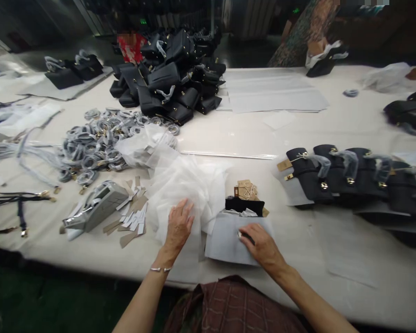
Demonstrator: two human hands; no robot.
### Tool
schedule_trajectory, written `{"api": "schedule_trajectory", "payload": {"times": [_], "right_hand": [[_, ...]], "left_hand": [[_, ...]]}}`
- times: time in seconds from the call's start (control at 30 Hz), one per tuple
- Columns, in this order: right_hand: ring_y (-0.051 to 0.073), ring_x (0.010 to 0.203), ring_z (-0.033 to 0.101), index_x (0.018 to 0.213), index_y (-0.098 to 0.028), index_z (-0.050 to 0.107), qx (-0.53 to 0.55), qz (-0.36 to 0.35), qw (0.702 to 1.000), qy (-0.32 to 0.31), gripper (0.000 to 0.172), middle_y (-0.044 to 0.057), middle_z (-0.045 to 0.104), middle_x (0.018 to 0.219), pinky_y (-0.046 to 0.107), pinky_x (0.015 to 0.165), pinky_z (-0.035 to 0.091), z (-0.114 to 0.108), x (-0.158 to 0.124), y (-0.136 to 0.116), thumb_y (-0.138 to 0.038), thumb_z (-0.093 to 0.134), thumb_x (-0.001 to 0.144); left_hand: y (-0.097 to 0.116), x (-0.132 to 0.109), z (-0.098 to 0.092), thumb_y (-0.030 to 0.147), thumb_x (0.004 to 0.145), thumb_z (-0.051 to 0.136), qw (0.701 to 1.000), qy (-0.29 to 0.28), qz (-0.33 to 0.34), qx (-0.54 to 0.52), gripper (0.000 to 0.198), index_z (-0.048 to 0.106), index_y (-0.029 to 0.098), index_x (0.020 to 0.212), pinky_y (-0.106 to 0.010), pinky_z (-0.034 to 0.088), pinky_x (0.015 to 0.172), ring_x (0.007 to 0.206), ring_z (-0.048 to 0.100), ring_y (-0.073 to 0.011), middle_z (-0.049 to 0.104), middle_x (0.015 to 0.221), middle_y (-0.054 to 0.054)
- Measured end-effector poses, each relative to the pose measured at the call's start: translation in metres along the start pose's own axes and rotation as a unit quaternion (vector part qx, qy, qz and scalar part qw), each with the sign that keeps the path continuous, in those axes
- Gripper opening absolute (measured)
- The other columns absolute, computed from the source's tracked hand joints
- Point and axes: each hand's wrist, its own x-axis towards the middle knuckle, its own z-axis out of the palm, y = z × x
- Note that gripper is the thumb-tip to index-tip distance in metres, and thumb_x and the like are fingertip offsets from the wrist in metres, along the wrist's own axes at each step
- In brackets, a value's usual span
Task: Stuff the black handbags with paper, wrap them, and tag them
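Note:
My left hand [180, 222] lies with its fingers stretched out on a loose stack of thin white tissue sheets [180, 180]. Between the thumb and fingers of my right hand [261, 243] is a small dark piece with a pale end [247, 237]; its kind is unclear. That hand is over a grey sheet [223, 236], which covers the front of a black bag [241, 204] lying in front of me. Crumpled silvery wrapping [244, 212] shows at the bag's upper edge. Just behind it are brown paper tags with white string [247, 188].
Left are a tape dispenser [100, 206], paper strips [133, 217] and a heap of wrapped coiled straps [97, 143]. Black bags [173, 78] are piled at the back. Several finished-looking bags [346, 175] stand in a row at right. A person's patterned sleeve [305, 32] shows across the table.

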Motion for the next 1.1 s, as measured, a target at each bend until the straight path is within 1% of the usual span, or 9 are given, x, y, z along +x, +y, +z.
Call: {"api": "schedule_trajectory", "payload": {"times": [0.17, 0.33, 0.43, 0.53, 0.73, 0.83, 0.9, 1.0, 1.1], "right_hand": [[0.022, 0.093, 0.057, 0.105, -0.021, 0.062, -0.017, -0.003, 1.000, -0.005, 0.016, 0.006, 0.063, 0.096, 0.038, 0.084, 0.050, 0.004, -0.004, 0.009, -0.019, 0.056, 0.090], [0.021, 0.094, 0.057, 0.107, -0.021, 0.061, -0.050, 0.007, 0.999, 0.008, 0.016, 0.006, 0.062, 0.097, 0.039, 0.087, 0.048, 0.002, -0.004, -0.003, -0.020, 0.054, 0.092], [0.022, 0.092, 0.057, 0.104, -0.021, 0.060, -0.062, 0.040, 0.997, 0.007, 0.013, 0.006, 0.062, 0.095, 0.039, 0.085, 0.048, 0.001, -0.003, -0.011, -0.022, 0.054, 0.092], [0.023, 0.091, 0.057, 0.099, -0.022, 0.061, -0.057, 0.081, 0.995, 0.000, 0.010, 0.006, 0.062, 0.093, 0.038, 0.082, 0.050, 0.002, -0.006, -0.013, -0.026, 0.057, 0.091], [0.022, 0.093, 0.060, 0.095, -0.023, 0.065, -0.004, 0.132, 0.989, -0.059, 0.011, 0.005, 0.065, 0.094, 0.037, 0.085, 0.050, -0.006, -0.006, -0.011, -0.024, 0.058, 0.087], [0.019, 0.085, 0.064, 0.093, -0.025, 0.069, 0.056, 0.215, 0.971, -0.091, 0.013, 0.002, 0.069, 0.090, 0.031, 0.079, 0.052, -0.028, 0.020, -0.008, -0.029, 0.058, 0.086], [0.018, 0.084, 0.065, 0.096, -0.025, 0.070, 0.048, 0.256, 0.964, -0.042, 0.019, 0.002, 0.070, 0.092, 0.030, 0.078, 0.052, -0.041, 0.051, -0.003, -0.035, 0.057, 0.087], [0.020, 0.101, 0.061, 0.114, -0.020, 0.064, -0.042, 0.239, 0.970, 0.014, 0.033, 0.008, 0.066, 0.114, 0.031, 0.088, 0.048, -0.045, 0.108, 0.011, -0.032, 0.052, 0.086], [0.021, 0.101, 0.060, 0.111, -0.016, 0.065, -0.088, 0.231, 0.967, -0.059, 0.035, 0.010, 0.066, 0.113, 0.028, 0.084, 0.045, -0.033, 0.156, 0.027, -0.023, 0.058, 0.077]], "left_hand": [[0.005, 0.013, -0.014, 0.014, 0.092, 0.050, 0.994, 0.056, 0.069, -0.071, 0.030, 0.055, 0.017, 0.122, -0.045, 0.045, 0.098, 0.117, 0.054, -0.0265, 0.058, 0.126, -0.014], [0.045, 0.030, -0.023, 0.015, 0.095, 0.049, 0.945, 0.001, 0.240, -0.221, 0.024, 0.057, 0.018, 0.117, -0.038, 0.047, 0.095, 0.113, 0.055, -0.0217, 0.061, 0.121, -0.010], [0.070, 0.035, -0.012, 0.020, 0.097, 0.047, 0.906, -0.075, 0.319, -0.268, 0.020, 0.058, 0.018, 0.114, -0.034, 0.048, 0.090, 0.106, 0.057, -0.0193, 0.062, 0.117, -0.009], [0.084, 0.036, 0.007, 0.028, 0.097, 0.049, 0.887, -0.144, 0.349, -0.267, 0.017, 0.059, 0.018, 0.108, -0.033, 0.046, 0.081, 0.092, 0.057, -0.0181, 0.064, 0.104, -0.005], [0.083, 0.026, 0.035, 0.034, 0.098, 0.049, 0.883, -0.163, 0.347, -0.272, 0.018, 0.060, 0.020, 0.103, -0.035, 0.038, 0.083, 0.092, 0.052, -0.0183, 0.064, 0.105, -0.002], [0.081, 0.024, 0.034, 0.033, 0.099, 0.048, 0.885, -0.171, 0.336, -0.273, 0.018, 0.060, 0.021, 0.107, -0.035, 0.036, 0.083, 0.094, 0.051, -0.0181, 0.064, 0.106, -0.002], [0.081, 0.025, 0.030, 0.036, 0.098, 0.050, 0.886, -0.182, 0.329, -0.271, 0.020, 0.059, 0.023, 0.110, -0.035, 0.036, 0.083, 0.095, 0.051, -0.0179, 0.063, 0.107, -0.001], [0.084, 0.029, 0.018, 0.045, 0.095, 0.052, 0.886, -0.210, 0.320, -0.262, 0.029, 0.059, 0.022, 0.112, -0.036, 0.036, 0.085, 0.096, 0.051, -0.0184, 0.063, 0.108, -0.003], [0.093, 0.028, 0.003, 0.063, 0.088, 0.054, 0.897, -0.242, 0.286, -0.235, 0.047, 0.059, 0.020, 0.107, -0.037, 0.037, 0.084, 0.097, 0.052, -0.0215, 0.063, 0.105, -0.005]]}}
